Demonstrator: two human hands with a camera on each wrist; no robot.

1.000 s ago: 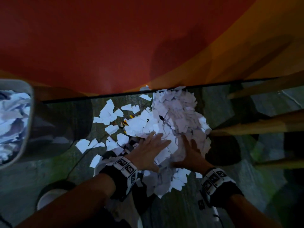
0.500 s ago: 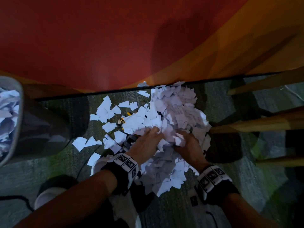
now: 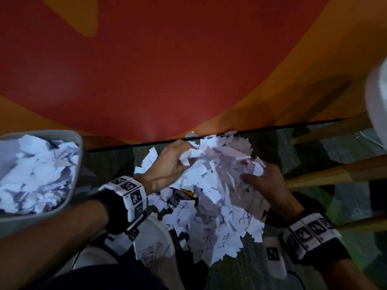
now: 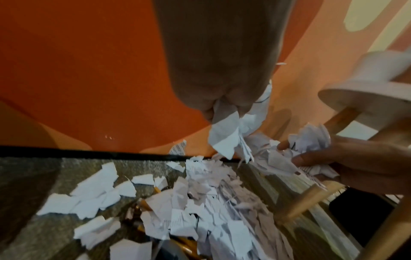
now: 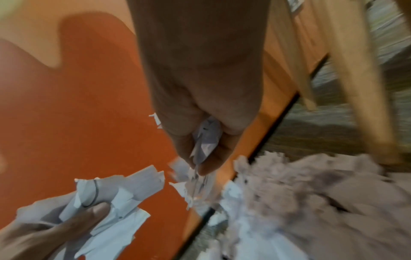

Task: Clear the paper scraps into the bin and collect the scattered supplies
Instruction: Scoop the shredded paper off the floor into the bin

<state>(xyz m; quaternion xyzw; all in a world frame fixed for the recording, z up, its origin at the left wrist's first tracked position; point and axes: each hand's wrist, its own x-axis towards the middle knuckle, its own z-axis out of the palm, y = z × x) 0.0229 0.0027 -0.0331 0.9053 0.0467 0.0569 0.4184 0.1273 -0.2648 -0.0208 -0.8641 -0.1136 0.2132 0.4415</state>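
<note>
1. Paper scraps (image 3: pixel 215 197) lie heaped on the carpet between my hands, beside the bin (image 3: pixel 77 164).
2. Left hand (image 3: pixel 169 164) fingers clutch a bunch of scraps.
3. Right hand (image 3: pixel 266 185) fingers curl around more.

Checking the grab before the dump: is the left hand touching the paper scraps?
Touching. The left wrist view shows the left hand pinching paper scraps between curled fingers.

Head view looks steeply down over both forearms at the paper scraps (image 3: pixel 219 197), bin (image 3: pixel 77 164) at left edge. Left wrist view close along the left hand (image 4: pixel 222 70), facing far wall (image 4: pixel 77 79). Right wrist view likewise, blurred. All three share the scrap pile.
</note>
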